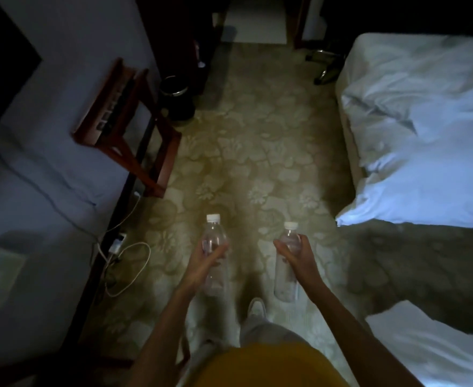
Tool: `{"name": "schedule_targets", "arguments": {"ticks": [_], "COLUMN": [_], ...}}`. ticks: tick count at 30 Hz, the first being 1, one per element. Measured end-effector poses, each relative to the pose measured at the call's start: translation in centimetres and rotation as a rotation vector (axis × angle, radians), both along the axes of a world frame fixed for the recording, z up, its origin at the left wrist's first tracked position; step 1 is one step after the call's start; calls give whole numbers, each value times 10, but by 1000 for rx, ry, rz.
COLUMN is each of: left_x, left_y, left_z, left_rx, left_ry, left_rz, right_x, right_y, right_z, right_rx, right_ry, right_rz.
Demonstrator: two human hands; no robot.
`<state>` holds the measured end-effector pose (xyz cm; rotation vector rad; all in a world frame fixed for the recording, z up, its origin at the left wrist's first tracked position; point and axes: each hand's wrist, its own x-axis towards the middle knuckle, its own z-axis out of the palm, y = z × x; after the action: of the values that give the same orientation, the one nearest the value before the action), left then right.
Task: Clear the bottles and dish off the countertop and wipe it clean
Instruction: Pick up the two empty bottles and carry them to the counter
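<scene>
Just clear ribbed plastic bottles (214, 241), white-capped.

White bed (414, 129), wooden rack (126, 129), carpet (257, 152)

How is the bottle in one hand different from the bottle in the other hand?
The left bottle sits higher in the picture than the right bottle. The left hand grips its bottle near the middle, hiding much of it; the right hand grips its bottle nearer the top, so its lower half hangs in view. Both are clear plastic with white caps, held caps pointing away over the carpet.
</scene>
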<state>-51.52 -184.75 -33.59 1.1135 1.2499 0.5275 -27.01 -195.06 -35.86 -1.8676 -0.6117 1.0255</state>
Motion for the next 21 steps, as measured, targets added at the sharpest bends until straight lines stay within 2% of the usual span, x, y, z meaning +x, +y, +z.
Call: {"name": "schedule_targets", "arguments": {"ticks": [4,11,17,21], "left_x": [60,150,257,332], "left_y": [70,190,340,454], "left_z": [6,-11,-30,-5], "left_rx": [47,8,-20,33], "left_ry": [8,29,13,-20], "left_rz": [-7,-84,-167,-241], "right_x": [65,150,237,311], "right_y": [63,184,326,418], "right_z": [10,-2,0,29], "right_rx": [26,56,29,37], "right_ry": [60,128,135,90], "right_rz": [-76,-221,-260,-299]}}
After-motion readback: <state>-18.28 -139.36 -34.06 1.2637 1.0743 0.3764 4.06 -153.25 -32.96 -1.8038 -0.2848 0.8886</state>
